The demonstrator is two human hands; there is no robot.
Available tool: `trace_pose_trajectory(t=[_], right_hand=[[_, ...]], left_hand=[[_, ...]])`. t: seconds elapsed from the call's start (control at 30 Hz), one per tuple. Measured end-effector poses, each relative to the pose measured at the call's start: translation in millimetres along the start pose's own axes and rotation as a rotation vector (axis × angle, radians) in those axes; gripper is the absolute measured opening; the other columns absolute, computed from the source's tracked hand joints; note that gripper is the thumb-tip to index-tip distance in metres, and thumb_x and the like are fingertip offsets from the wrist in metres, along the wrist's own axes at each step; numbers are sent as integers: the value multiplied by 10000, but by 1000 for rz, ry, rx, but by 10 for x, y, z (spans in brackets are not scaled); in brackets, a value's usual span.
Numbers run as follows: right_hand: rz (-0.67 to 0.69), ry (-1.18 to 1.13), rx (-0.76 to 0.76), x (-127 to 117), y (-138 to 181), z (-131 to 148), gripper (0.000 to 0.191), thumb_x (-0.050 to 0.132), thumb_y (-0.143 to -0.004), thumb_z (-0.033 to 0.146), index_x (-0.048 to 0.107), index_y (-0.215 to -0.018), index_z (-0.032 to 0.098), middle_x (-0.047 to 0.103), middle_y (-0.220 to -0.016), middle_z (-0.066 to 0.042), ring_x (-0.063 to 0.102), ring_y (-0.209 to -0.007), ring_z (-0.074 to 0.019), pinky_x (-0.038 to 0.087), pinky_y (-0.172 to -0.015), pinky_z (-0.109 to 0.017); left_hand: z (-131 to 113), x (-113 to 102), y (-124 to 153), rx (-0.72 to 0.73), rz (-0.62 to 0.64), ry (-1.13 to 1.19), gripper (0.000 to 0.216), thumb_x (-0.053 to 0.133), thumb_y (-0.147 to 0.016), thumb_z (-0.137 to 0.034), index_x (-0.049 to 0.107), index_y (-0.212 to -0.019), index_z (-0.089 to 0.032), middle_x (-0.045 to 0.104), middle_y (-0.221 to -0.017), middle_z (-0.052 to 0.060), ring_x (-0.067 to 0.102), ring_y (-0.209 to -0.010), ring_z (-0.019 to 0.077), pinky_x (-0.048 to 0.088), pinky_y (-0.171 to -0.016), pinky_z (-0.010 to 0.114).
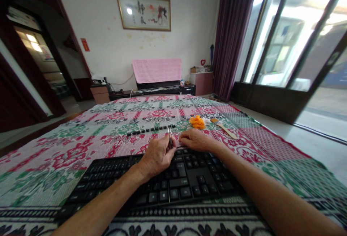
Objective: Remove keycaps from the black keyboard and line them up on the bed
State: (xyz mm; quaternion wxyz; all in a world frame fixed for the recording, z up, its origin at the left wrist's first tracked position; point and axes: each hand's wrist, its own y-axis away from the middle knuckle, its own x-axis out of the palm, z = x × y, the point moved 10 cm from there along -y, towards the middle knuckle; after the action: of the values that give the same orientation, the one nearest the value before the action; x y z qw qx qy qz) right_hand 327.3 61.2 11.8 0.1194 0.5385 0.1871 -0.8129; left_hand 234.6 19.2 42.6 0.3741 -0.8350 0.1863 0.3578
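A black computer keyboard (180, 181) lies on the patterned cloth, partly hidden under my forearms. My left hand (159, 154) is closed around slim tweezers (169, 133), their two pale prongs pointing away from me. Just beyond the keyboard, a row of small black keycaps (142, 131) stretches across the cloth; the prongs reach its right end. My right hand (196, 140) rests by the keyboard's far edge, right of the tweezers. Its fingers are curled together, and whatever they may hold is hidden.
An orange crumpled cloth (197, 122) and a flat brush (224, 129) with a wooden handle lie beyond my right hand. The patterned cloth (67, 152) covers the table. A low cabinet with a pink towel (157, 71) stands by the wall; glass doors are at right.
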Motion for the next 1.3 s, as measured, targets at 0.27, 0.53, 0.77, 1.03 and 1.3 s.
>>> trace_pose_trajectory(t=[0.27, 0.53, 0.77, 1.03, 1.3], right_hand=[[-3, -127, -39, -33, 12, 27, 231, 442, -773, 225, 652, -729, 139, 582, -618, 4, 490, -598, -98, 337, -553, -197], [97, -355, -111, -20, 56, 245, 233, 532, -740, 261, 660, -918, 182, 651, -795, 4, 554, -708, -110, 401, -622, -205], [86, -285, -196, -59, 75, 415, 235, 544, -735, 266, 665, -914, 174, 638, -783, -6, 550, -696, -104, 404, -629, -205], [15, -206, -213, -123, 76, 483, 202, 537, -719, 205, 677, -861, 171, 622, -760, -1, 535, -682, -101, 382, -625, -204], [22, -214, -156, -99, 73, 357, 209, 516, -714, 184, 664, -860, 165, 647, -804, -13, 543, -708, -111, 388, -638, -212]], left_hand=[[82, -106, -22, -89, -69, 56, 38, 510, -722, -172, 517, -759, -174, 549, -611, -29, 495, -531, 86, 375, -527, 193], [356, -168, -29, -252, -148, 228, 92, 546, -691, -231, 513, -752, -172, 543, -582, -35, 510, -516, 96, 377, -497, 200], [351, -168, -30, -238, -152, 198, 97, 543, -696, -239, 517, -758, -168, 555, -600, -25, 515, -535, 101, 383, -512, 207], [350, -172, -33, -237, -159, 230, 113, 551, -694, -249, 513, -764, -169, 551, -602, -27, 513, -533, 97, 383, -504, 202], [388, -211, -26, -273, -189, 270, 125, 558, -689, -266, 521, -762, -171, 534, -564, -40, 495, -496, 89, 369, -476, 195]])
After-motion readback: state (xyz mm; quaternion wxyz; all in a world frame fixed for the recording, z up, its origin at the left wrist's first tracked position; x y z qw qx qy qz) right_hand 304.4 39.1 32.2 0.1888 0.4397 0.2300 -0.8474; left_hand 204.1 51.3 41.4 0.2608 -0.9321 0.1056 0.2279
